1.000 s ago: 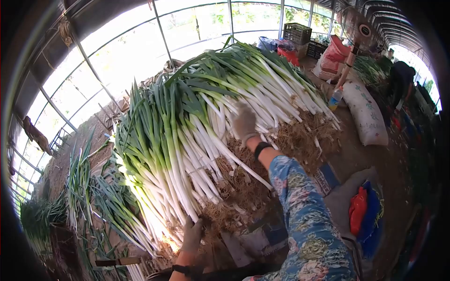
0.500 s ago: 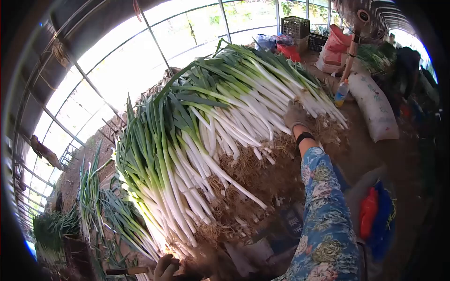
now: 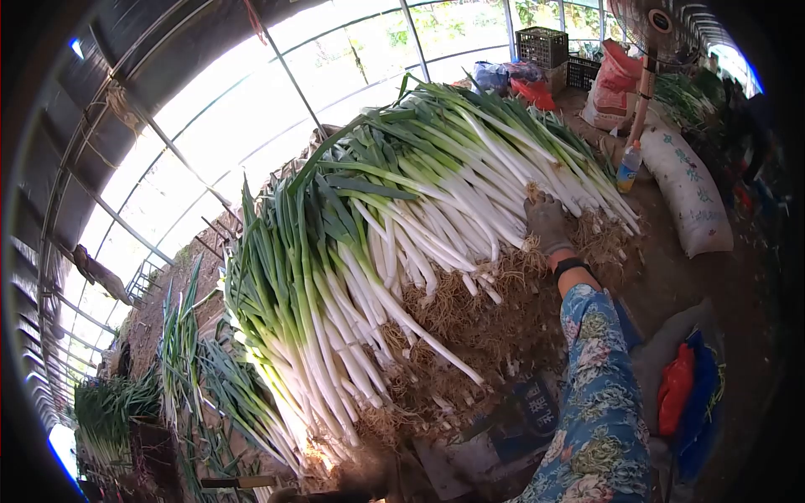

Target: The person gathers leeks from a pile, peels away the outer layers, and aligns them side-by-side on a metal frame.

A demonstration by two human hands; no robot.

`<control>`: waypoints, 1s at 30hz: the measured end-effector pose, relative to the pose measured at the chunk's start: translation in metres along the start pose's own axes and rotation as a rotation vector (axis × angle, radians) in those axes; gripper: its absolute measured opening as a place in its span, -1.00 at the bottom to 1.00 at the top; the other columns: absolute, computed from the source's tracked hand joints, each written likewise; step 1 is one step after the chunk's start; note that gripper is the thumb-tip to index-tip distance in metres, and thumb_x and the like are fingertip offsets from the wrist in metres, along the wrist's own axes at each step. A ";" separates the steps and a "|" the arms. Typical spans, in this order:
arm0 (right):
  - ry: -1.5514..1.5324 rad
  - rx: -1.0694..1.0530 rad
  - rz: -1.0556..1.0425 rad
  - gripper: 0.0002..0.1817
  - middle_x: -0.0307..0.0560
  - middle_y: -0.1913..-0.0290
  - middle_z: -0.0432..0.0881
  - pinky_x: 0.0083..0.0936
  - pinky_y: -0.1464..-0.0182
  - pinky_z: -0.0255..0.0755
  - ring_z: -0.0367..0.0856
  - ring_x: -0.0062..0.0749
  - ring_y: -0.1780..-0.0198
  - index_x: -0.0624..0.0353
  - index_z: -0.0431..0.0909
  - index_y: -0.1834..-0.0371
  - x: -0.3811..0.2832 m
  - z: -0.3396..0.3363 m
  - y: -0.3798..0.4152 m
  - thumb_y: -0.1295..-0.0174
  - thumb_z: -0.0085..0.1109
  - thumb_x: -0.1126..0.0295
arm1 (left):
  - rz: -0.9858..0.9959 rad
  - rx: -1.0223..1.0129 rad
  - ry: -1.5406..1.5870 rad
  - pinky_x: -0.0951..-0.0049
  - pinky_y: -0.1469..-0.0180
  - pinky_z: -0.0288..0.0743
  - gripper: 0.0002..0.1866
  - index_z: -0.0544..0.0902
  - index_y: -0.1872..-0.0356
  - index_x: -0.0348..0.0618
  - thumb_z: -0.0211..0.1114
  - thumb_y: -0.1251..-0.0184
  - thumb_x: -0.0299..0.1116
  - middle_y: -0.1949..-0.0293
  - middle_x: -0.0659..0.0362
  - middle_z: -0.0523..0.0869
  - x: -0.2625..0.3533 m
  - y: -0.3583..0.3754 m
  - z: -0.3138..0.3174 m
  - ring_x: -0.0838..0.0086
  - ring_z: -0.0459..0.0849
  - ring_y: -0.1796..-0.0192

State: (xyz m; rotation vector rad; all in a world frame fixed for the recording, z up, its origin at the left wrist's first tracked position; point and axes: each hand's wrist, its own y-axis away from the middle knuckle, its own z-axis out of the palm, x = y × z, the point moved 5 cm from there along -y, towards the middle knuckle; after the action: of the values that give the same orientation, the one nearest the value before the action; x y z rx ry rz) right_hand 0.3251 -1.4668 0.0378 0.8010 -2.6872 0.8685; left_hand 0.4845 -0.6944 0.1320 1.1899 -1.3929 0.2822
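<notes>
My right hand (image 3: 548, 225), in a grey-brown glove, reaches to the root ends on the right side of a large heap of leeks (image 3: 453, 189). Its fingers are bent round a leek's white lower end, with roots showing beside them. Green leaves point up and away; white stalks and brown roots (image 3: 453, 314) face me. At the bottom edge only a dark, blurred part of my left hand (image 3: 289, 495) shows, its fingers hidden. Just left of it lies a flat tool with a wooden part (image 3: 251, 482).
More leeks (image 3: 239, 394) lie at the lower left. A white sack (image 3: 689, 189), a red-and-white sack (image 3: 614, 84), a bottle (image 3: 629, 166) and a black crate (image 3: 542, 47) stand beyond. Red plastic (image 3: 676, 390) and blue plastic (image 3: 700, 411) lie right of my sleeve.
The view has shifted, moving the heap slightly right in the picture. My right hand's fingers are now bent at the root ends. My left hand has dropped mostly out of view.
</notes>
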 end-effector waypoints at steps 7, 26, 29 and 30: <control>-0.201 -0.083 -0.005 -0.65 0.00 0.06 0.64 -0.17 0.08 0.52 0.66 -0.10 0.07 0.15 0.69 0.13 0.002 0.002 -0.004 -0.11 0.34 0.17 | 0.053 0.008 -0.107 0.42 -0.15 0.51 -0.71 0.57 -0.16 -0.26 0.16 -0.51 -0.40 0.01 0.14 0.68 -0.001 -0.001 -0.004 0.41 0.63 -0.04; -0.418 -0.098 -0.077 -0.54 0.09 0.36 0.72 -0.16 0.28 0.65 0.77 -0.07 0.28 0.30 0.46 -0.23 0.002 -0.099 0.006 -0.23 0.11 0.45 | 0.545 -0.064 -0.606 0.29 -0.05 0.60 -0.71 0.72 0.07 -0.09 0.29 -0.15 -0.46 0.03 0.10 0.73 0.005 0.002 0.011 0.21 0.72 0.00; -0.561 -0.089 -0.210 -0.59 0.09 0.40 0.72 -0.19 0.33 0.64 0.75 -0.04 0.35 0.41 0.49 -0.06 -0.023 -0.187 0.015 -0.19 0.21 0.39 | 0.437 -0.034 -0.551 0.26 -0.09 0.57 -0.72 0.73 0.10 -0.04 0.28 -0.14 -0.43 -0.01 0.08 0.71 -0.004 -0.002 -0.001 0.17 0.68 -0.06; -0.630 -0.150 -0.230 -0.56 0.09 0.40 0.72 -0.19 0.33 0.64 0.74 -0.04 0.38 0.42 0.47 -0.07 -0.034 -0.219 0.027 -0.20 0.23 0.35 | 0.412 -0.020 -0.453 0.27 -0.12 0.55 -0.74 0.73 0.09 -0.06 0.28 -0.18 -0.42 -0.03 0.08 0.70 0.004 0.002 0.005 0.19 0.66 -0.09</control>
State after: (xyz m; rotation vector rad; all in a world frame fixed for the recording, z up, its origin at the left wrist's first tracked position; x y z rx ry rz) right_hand 0.3442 -1.3045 0.1895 1.5158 -3.0231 0.3940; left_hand 0.4814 -0.6992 0.1351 0.9752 -2.0372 0.2950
